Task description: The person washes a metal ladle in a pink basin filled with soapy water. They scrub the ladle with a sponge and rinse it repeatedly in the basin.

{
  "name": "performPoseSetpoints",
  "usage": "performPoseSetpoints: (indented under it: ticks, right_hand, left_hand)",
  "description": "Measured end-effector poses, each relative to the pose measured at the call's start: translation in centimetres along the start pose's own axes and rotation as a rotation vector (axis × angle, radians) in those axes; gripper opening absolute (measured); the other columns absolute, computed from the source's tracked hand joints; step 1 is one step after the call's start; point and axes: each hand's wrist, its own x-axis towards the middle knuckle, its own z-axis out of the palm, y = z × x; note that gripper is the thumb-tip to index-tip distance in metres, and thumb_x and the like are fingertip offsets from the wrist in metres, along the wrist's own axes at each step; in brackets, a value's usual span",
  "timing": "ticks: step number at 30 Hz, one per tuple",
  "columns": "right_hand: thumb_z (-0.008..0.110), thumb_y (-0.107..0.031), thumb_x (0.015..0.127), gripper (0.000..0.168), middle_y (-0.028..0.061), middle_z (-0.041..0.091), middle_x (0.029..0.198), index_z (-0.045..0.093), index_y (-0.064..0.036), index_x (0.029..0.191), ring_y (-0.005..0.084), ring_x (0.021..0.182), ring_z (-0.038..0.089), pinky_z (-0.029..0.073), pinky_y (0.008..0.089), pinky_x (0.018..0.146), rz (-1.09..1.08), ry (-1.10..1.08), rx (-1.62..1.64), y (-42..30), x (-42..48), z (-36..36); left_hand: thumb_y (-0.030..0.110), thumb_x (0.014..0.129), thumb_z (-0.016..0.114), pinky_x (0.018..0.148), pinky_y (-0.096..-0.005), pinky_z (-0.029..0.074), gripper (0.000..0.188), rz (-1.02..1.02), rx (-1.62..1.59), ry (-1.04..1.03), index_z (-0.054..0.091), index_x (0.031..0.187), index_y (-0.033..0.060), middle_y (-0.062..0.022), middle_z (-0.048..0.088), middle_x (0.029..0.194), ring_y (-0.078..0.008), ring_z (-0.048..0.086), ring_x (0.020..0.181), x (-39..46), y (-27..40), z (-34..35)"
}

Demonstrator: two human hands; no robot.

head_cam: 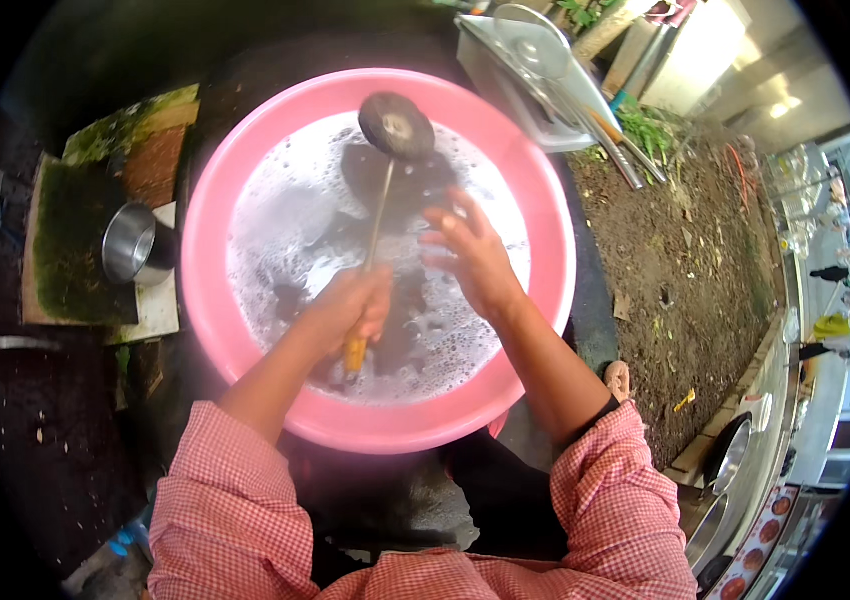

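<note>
A large round pink plastic tub (207,247) of soapy, foamy water (462,337) stands before me. My left hand (354,307) is closed round the handle of a long-handled ladle (395,126), whose yellowish grip end shows below my fist. The ladle's dark round head is raised over the far part of the water, towards the tub's far rim. Over the right part of the water, my right hand (470,255) is apart from the ladle, its fingers spread and blurred, with nothing seen in it.
A whitish plastic bin (492,67) holding long-handled utensils (597,124) stands at the back right. At the left, a metal pot (132,244) rests on mossy boards (80,240). Bare soil (665,255) lies right of the tub; pans (732,450) stand at the far right.
</note>
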Motion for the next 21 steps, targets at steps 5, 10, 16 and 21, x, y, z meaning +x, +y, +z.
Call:
performPoseSetpoints:
  ticks: [5, 10, 16, 21]
  right_hand:
    - [0.079, -0.014, 0.071, 0.093, 0.0217, 0.052, 0.121, 0.023, 0.002, 0.143, 0.0232, 0.097, 0.059, 0.052, 0.0323, 0.075, -0.311, 0.110, 0.029, -2.5, 2.4, 0.2]
    - [0.075, -0.009, 0.075, 0.083, 0.0215, 0.058, 0.107, 0.026, 0.009, 0.138, 0.0248, 0.091, 0.065, 0.056, 0.0297, 0.064, -0.268, 0.083, 0.082, -3.3, 2.6, 1.0]
    - [0.054, -0.021, 0.093, 0.052, 0.0184, 0.057, 0.113, 0.034, 0.008, 0.132, 0.0291, 0.100, 0.063, 0.058, 0.0420, 0.078, -0.127, 0.064, 0.400, -2.8, 3.5, 0.5]
    - [0.049, -0.020, 0.096, 0.040, 0.0164, 0.054, 0.119, 0.040, -0.004, 0.131, 0.0331, 0.105, 0.060, 0.055, 0.0462, 0.086, 0.107, -0.065, 0.803, -2.8, 2.6, 1.8]
  left_hand:
    - [0.024, 0.094, 0.055, 0.038, -0.0224, 0.033, 0.028, -0.262, 0.140, -0.199, 0.041, 0.074, 0.0113, 0.0032, 0.040, 0.056, -0.0062, 0.035, 0.041, 0.1, -0.8, 0.4]
    - [0.019, 0.093, 0.058, 0.037, -0.0216, 0.032, 0.026, -0.243, 0.089, -0.244, 0.041, 0.075, 0.0106, 0.0032, 0.040, 0.055, -0.0058, 0.036, 0.042, 0.4, -1.0, -0.2]
    - [0.018, 0.091, 0.058, 0.041, -0.0229, 0.036, 0.028, -0.267, 0.186, -0.285, 0.041, 0.070, 0.0107, 0.0020, 0.043, 0.056, -0.0066, 0.040, 0.043, 0.8, -1.3, -0.6]
    - [0.021, 0.091, 0.059, 0.046, -0.0241, 0.040, 0.021, -0.326, 0.149, -0.322, 0.048, 0.079, 0.0073, -0.0004, 0.048, 0.062, -0.0089, 0.045, 0.047, 1.2, -2.5, -1.5]
